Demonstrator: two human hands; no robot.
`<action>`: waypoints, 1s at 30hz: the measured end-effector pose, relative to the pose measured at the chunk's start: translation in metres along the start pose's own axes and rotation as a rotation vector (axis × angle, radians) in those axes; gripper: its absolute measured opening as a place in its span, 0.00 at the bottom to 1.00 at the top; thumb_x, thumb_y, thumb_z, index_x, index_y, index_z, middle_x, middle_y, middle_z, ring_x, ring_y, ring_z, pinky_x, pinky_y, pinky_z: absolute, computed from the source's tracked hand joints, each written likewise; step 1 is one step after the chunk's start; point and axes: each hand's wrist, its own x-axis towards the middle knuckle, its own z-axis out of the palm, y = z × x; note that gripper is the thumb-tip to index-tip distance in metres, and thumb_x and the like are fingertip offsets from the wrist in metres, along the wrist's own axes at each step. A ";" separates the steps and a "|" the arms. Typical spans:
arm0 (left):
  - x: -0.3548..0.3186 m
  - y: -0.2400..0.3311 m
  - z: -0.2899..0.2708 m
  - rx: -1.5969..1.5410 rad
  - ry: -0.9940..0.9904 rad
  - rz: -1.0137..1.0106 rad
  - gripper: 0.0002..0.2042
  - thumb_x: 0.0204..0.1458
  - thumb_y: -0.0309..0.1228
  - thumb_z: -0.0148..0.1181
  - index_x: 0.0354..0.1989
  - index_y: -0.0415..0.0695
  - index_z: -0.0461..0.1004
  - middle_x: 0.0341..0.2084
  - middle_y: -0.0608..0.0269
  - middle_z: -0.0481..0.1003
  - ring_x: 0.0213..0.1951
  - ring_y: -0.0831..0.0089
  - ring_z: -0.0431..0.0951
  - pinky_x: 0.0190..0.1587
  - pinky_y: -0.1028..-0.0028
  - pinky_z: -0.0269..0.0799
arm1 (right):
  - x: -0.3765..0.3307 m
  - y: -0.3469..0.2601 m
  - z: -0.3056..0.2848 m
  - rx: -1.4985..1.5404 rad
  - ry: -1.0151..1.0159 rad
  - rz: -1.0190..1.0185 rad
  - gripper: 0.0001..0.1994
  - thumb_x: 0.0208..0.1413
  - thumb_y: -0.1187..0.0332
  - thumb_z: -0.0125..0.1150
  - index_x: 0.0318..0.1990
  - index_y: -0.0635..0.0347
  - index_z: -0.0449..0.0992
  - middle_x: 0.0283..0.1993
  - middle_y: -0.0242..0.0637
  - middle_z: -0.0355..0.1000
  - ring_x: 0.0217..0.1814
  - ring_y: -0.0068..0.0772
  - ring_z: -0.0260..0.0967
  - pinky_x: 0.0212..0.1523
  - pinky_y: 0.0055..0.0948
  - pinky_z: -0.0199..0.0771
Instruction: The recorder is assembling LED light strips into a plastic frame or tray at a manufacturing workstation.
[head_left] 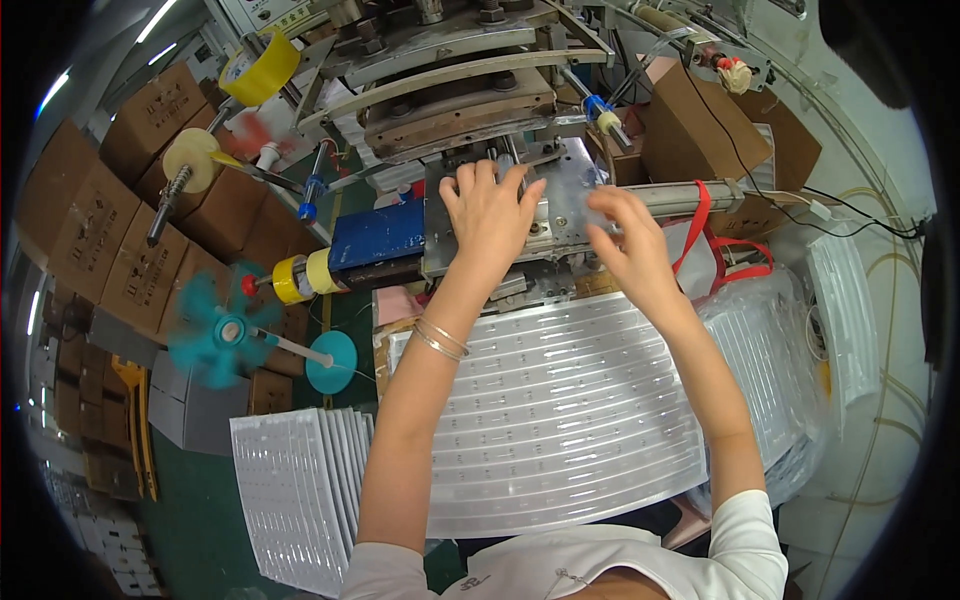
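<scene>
We press our left hand (pixel 488 215) flat, fingers spread, on the press's metal plate (pixel 560 200) at twelve o'clock, while our right hand (pixel 628 240), just beside at three o'clock, pinches a clear plastic strip (pixel 600 212)

Far left: stacked brown cardboard boxes (pixel 120 220) and a yellow tape roll (pixel 258 68). Left: a small teal fan (pixel 222 330), spinning. Near left: fanned white plastic sheets (pixel 300 490). Right: a red strap (pixel 715 245).

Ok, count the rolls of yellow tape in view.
3: one roll of yellow tape on a rod at top left, a pair side by side on the spindle left of the blue block. Others may be hidden.
</scene>
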 end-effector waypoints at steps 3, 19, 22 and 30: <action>-0.021 -0.003 -0.034 -0.222 0.058 0.029 0.14 0.48 0.36 0.61 0.45 0.51 0.74 0.37 0.65 0.72 0.43 0.66 0.66 0.48 0.63 0.54 | 0.020 -0.003 0.030 -0.063 -0.014 -0.130 0.11 0.51 0.74 0.59 0.43 0.60 0.72 0.45 0.40 0.71 0.41 0.37 0.72 0.36 0.29 0.74; -0.310 -0.058 -0.205 -1.122 0.354 -1.185 0.12 0.58 0.35 0.50 0.42 0.40 0.72 0.23 0.67 0.71 0.25 0.81 0.68 0.31 0.81 0.63 | -0.064 -0.057 0.050 -0.049 -0.277 -0.220 0.13 0.50 0.74 0.59 0.46 0.62 0.73 0.47 0.43 0.71 0.45 0.44 0.70 0.47 0.35 0.70; -0.338 -0.070 -0.213 -1.560 0.569 -1.167 0.15 0.60 0.41 0.47 0.41 0.41 0.71 0.23 0.65 0.71 0.26 0.77 0.68 0.32 0.76 0.63 | -0.139 -0.100 0.086 0.135 -0.724 -0.265 0.14 0.48 0.75 0.60 0.45 0.58 0.74 0.40 0.39 0.71 0.40 0.41 0.70 0.38 0.33 0.73; -0.343 -0.058 -0.227 -1.997 0.761 -1.147 0.11 0.52 0.34 0.50 0.40 0.43 0.69 0.31 0.60 0.72 0.32 0.69 0.69 0.37 0.69 0.66 | -0.252 -0.141 0.151 -0.102 -1.078 -0.618 0.23 0.43 0.72 0.62 0.51 0.48 0.70 0.34 0.37 0.67 0.39 0.41 0.70 0.36 0.35 0.73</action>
